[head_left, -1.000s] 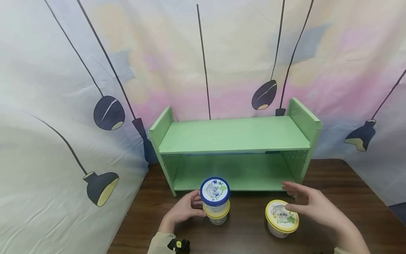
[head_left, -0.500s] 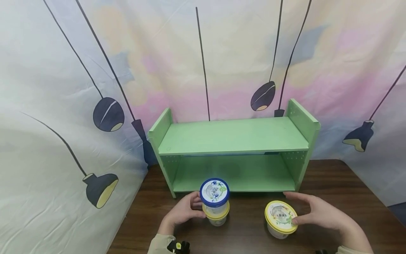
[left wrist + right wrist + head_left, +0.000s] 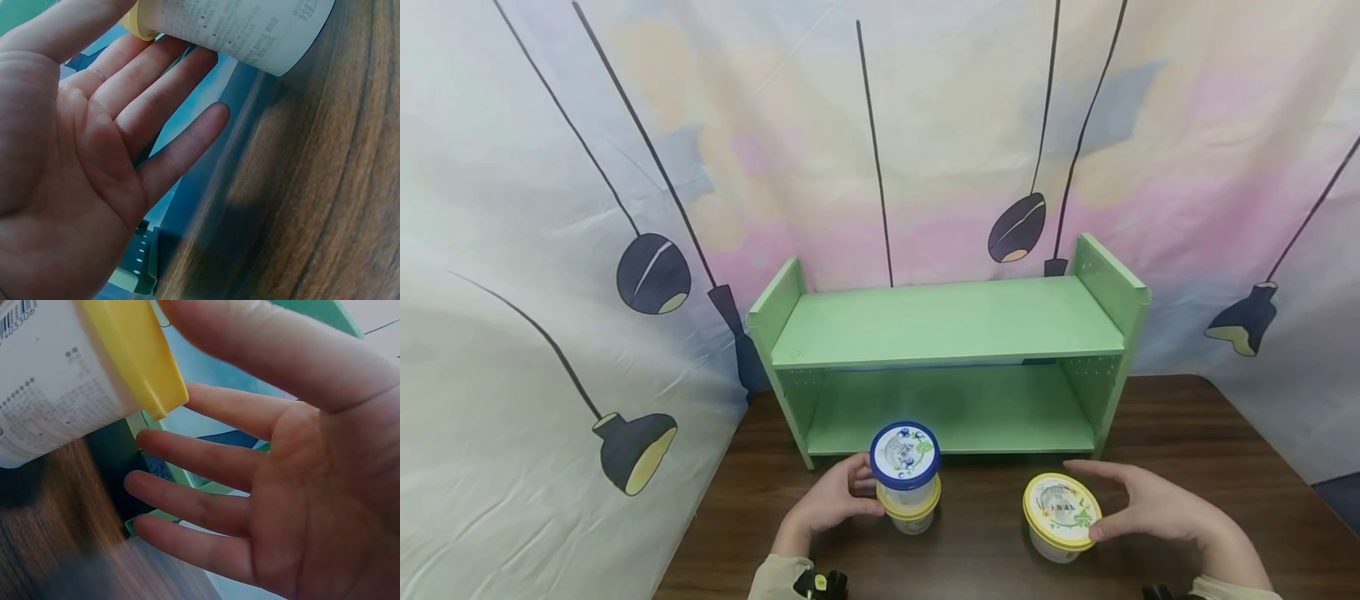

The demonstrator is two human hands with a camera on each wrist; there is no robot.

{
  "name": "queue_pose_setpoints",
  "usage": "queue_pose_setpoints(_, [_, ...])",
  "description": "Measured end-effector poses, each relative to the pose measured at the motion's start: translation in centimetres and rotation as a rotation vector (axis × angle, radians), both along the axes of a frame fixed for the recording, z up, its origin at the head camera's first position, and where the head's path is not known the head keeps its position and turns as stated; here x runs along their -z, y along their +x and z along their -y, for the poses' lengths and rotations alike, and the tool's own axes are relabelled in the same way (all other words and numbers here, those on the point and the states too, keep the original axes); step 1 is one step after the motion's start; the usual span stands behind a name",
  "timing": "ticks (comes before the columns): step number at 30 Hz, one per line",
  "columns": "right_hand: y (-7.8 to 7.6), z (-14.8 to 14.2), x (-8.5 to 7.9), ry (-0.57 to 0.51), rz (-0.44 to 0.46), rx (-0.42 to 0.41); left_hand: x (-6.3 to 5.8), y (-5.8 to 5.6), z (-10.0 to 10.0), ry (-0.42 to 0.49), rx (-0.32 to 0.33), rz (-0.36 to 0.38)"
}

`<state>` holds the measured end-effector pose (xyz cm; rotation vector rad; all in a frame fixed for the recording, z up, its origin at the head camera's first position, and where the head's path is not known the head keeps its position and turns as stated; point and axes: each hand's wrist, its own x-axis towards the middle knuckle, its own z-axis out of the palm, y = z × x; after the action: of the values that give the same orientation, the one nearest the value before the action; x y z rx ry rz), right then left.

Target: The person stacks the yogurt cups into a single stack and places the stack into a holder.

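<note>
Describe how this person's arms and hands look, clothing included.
The left hand and right hand are bare, without gloves. The left sleeve and right sleeve are pale beige. A black device with a small yellow mark shows beside the left one.

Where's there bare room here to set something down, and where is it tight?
Bare: the green shelf's top board, between its side panels; the table between the stacked tubs and the lone yellow-lidded tub. Tight: left of the stacked tubs, at the left hand, and right of the lone yellow-lidded tub, taken up by the right hand.
</note>
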<state>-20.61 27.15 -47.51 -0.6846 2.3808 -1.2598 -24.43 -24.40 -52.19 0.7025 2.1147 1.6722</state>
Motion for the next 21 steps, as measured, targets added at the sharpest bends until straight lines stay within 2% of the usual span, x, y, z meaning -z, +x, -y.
queue_pose_setpoints(13, [-0.18,-0.01,0.36,0.013,-0.016,-0.044,-0.07,0.09,-0.08,0.026,0.006,0.031])
queue_pose_setpoints(21, [-0.31,0.11,0.57,-0.041,0.026,-0.09,-0.14,0.16,-0.1,0.024,0.011,0.018])
